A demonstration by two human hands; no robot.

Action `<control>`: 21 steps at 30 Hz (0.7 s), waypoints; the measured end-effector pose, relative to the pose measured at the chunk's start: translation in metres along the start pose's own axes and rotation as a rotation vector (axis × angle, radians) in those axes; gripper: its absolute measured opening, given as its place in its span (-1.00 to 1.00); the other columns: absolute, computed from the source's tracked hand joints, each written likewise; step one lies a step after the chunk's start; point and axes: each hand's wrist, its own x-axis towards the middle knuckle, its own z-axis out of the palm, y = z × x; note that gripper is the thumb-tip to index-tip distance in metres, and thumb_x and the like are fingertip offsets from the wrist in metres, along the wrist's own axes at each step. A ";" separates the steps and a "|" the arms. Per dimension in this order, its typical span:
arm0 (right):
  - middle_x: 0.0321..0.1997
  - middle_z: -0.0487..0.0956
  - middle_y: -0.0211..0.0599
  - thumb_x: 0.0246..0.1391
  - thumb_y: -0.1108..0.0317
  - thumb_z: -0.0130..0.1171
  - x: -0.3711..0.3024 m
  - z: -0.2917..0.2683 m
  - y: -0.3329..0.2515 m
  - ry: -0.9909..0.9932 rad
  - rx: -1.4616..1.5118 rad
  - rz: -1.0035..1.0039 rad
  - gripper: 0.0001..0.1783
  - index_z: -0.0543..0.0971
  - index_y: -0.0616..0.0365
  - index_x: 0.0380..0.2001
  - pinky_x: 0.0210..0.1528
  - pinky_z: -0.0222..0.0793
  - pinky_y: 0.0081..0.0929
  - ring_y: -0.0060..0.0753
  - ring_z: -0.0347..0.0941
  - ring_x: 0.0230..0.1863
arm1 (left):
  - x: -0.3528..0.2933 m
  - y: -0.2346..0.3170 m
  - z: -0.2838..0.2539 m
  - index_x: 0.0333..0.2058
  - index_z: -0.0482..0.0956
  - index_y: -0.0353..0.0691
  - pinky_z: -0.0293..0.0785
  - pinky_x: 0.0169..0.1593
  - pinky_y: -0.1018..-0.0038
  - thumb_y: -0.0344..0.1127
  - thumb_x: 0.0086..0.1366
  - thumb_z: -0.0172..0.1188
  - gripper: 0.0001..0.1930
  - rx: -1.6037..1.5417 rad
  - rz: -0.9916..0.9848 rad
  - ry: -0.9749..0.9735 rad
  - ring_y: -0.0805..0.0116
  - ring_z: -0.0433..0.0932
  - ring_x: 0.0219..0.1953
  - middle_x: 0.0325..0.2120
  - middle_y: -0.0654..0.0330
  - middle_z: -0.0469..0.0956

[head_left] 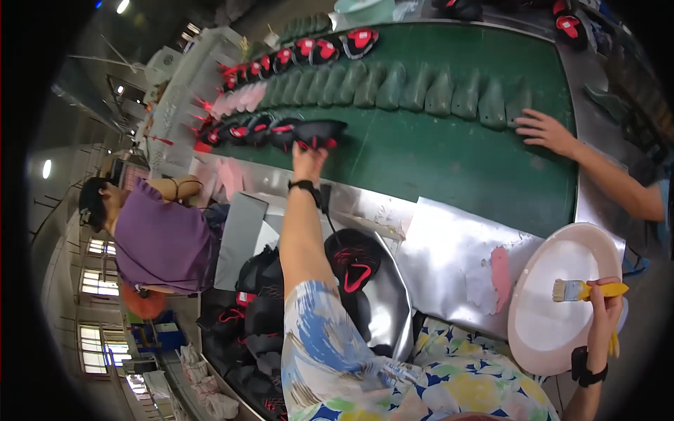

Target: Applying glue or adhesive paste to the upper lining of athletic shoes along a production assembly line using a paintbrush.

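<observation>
Head view: your left hand [307, 161] grips the black shoe [320, 130] by its near edge at twelve o'clock; hold it level. Your right hand [605, 307] holds the brush [578, 290] at four; steady its bristles over the basin [528, 316].

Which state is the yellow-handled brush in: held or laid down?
Held: the right hand grips the yellow-handled brush by its handle, its bristles pointing left over the pale basin.
</observation>
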 end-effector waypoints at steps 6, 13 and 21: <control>-0.16 0.53 -0.35 0.33 0.38 0.14 0.005 0.007 -0.001 -0.051 -0.159 0.015 -0.85 0.48 0.20 -0.12 -0.04 0.34 -0.60 -0.60 0.44 -0.15 | -0.025 0.038 -0.013 0.20 0.38 -0.16 0.51 -0.02 0.40 -0.45 0.29 0.08 -0.52 0.489 0.065 -0.099 0.33 0.58 -0.06 -0.13 0.15 0.59; -0.24 0.59 -0.36 0.25 0.39 0.24 0.012 0.012 0.013 -0.064 -0.334 0.153 -0.86 0.56 0.23 -0.22 -0.17 0.43 -0.62 -0.60 0.49 -0.27 | -0.266 0.039 -0.020 0.11 0.48 -0.21 0.50 0.10 0.22 -0.52 0.20 0.05 -0.54 1.428 0.361 -1.233 -0.03 0.48 0.11 0.10 0.03 0.49; -0.34 0.62 -0.16 0.11 0.38 0.33 -0.016 0.060 0.036 -0.480 -0.443 -0.270 -0.80 0.54 0.26 -0.30 -0.25 0.51 -0.35 -0.18 0.62 -0.33 | -0.244 0.021 -0.009 0.19 0.44 -0.22 0.62 -0.03 0.24 -0.47 0.34 0.09 -0.57 0.323 -0.335 -0.333 0.12 0.65 -0.04 0.04 0.03 0.58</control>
